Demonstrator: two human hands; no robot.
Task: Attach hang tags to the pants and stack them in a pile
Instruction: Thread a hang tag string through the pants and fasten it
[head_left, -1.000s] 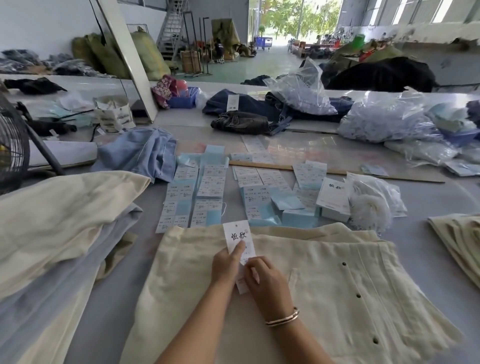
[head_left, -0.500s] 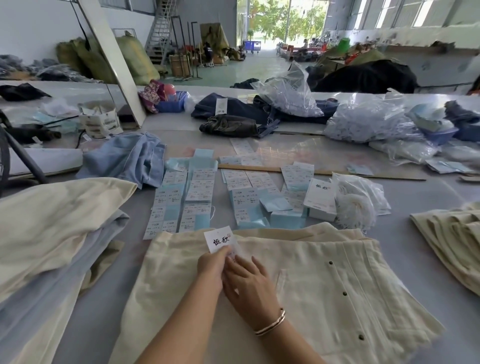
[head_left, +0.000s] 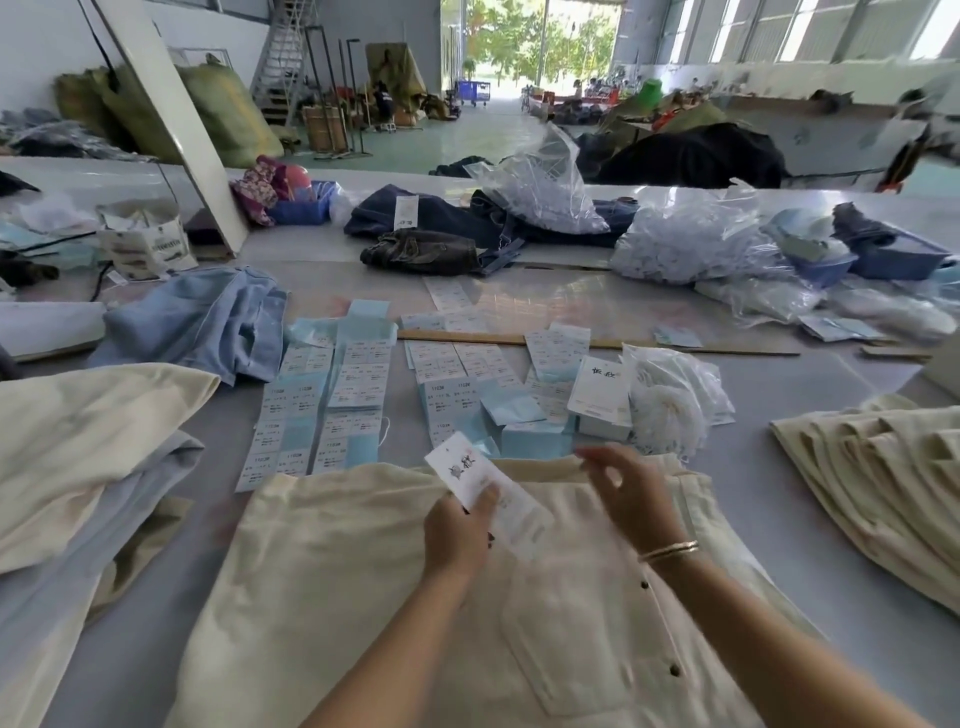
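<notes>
Now my right hand (head_left: 631, 499) has come off the hang tag (head_left: 470, 475) and lifted toward the waistband of the cream pants (head_left: 363, 571), fingers loosely spread and holding nothing, where half a second ago it lay over the tag beside the left. My left hand (head_left: 457, 530) alone keeps the grip, thumb pinching the tag's lower end, and the card has tipped up and swung left over the waistband. Whether its string is already through the fabric I cannot tell; it is too blurred. I judge the tagging of this pair is at or near its end, so the next call is moving it off. Those pants lie flat on the grey worktop (head_left: 831, 649) right under my arms. Just beyond their waistband sit the rows of blue size labels (head_left: 332, 400) and a stack of spare white tags (head_left: 600, 389). Right of the pants, well apart, a fanned pile of folded cream pants (head_left: 872, 478) waits for this one.
</notes>
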